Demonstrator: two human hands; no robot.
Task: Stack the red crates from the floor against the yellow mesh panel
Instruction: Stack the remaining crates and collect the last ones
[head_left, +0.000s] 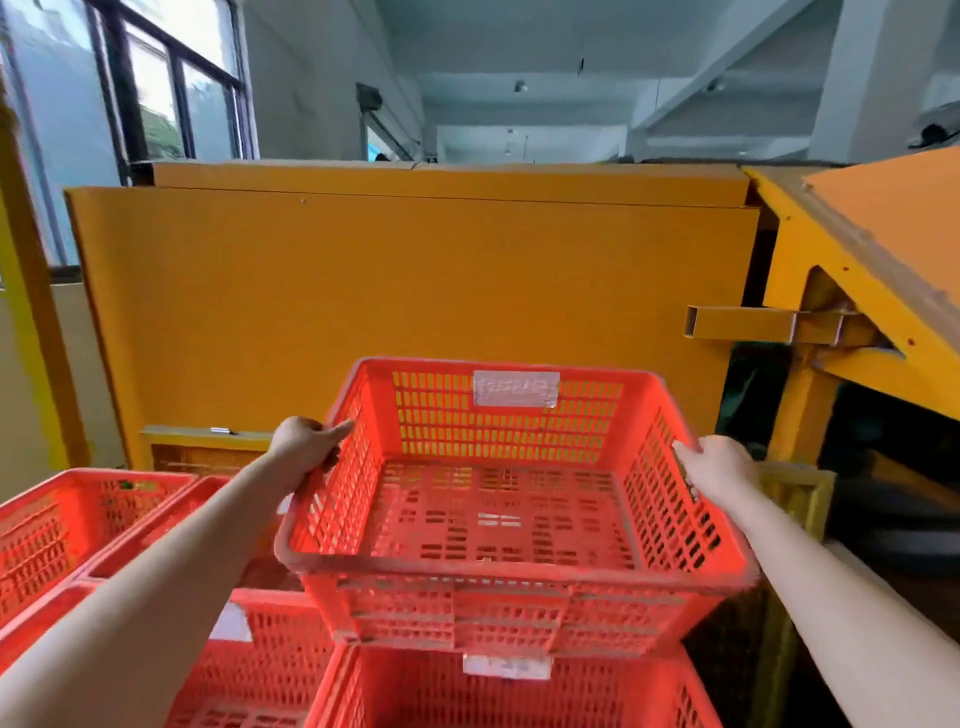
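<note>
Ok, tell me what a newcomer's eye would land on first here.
First comes the bright red crate in the middle of the view, held up by its side rims: the left hand grips the left rim and the right hand grips the right. Right behind it a big yellow panel fills the background. Below it and at the lower left sit more red crates.

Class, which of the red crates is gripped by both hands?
The top middle crate: the left hand and right hand grip its side rims. The crate below it and the crates at left are untouched.
</note>
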